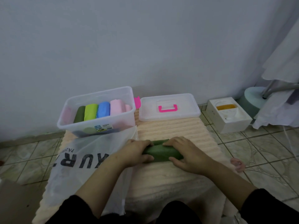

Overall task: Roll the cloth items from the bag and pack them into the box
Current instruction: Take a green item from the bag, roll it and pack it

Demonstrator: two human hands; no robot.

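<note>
Both hands [161,152] gripping dark green roll [161,153] — ends hidden; bag [77,160] print cut off.

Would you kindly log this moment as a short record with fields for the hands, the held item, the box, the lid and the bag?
left hand: grips the left end of the dark green cloth roll
right hand: grips the right end of that roll
roll position: lying on the peach ribbed mat
box: open, holds dark green, lime, blue and pink rolls side by side
lid: off, lying right of the box, pink handle up
bag: translucent, lying flat in front of the box
</note>
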